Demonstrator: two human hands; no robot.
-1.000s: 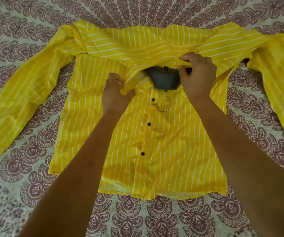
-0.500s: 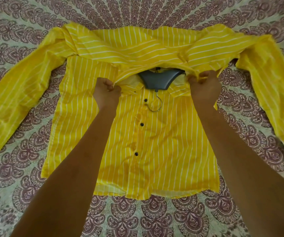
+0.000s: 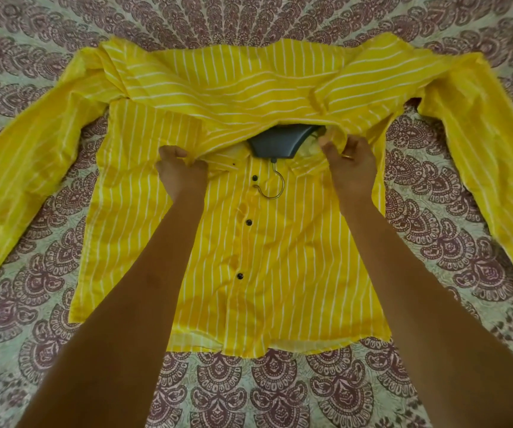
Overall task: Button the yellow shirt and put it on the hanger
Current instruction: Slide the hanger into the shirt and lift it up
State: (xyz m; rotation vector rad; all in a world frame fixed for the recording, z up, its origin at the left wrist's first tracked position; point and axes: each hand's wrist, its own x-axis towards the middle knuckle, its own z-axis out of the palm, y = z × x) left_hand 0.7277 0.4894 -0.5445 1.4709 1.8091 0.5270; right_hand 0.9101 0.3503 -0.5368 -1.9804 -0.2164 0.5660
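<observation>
Left hand (image 3: 181, 171): fingers curled, gripping a fold of the yellow shirt (image 3: 279, 257) at the 9 o'clock side of the neck opening. Right hand (image 3: 352, 168): pinching the cloth at the 3 o'clock side.

Between them the grey hanger (image 3: 281, 142) sits in the neck opening, its arms hidden under fabric bunched toward 12 o'clock. Its hook (image 3: 275, 186) lies out on the placket, pointing to 6 o'clock.

The buttons (image 3: 249, 223) down the front appear fastened; the collar fastening cannot be confirmed. The shirt lies front-up on the patterned bedspread (image 3: 249, 393), sleeves trailing toward 8 and 4 o'clock.

Assessment: buttoning is largely done and the hanger is inserted. Seating the shoulders and straightening the collar remain.
</observation>
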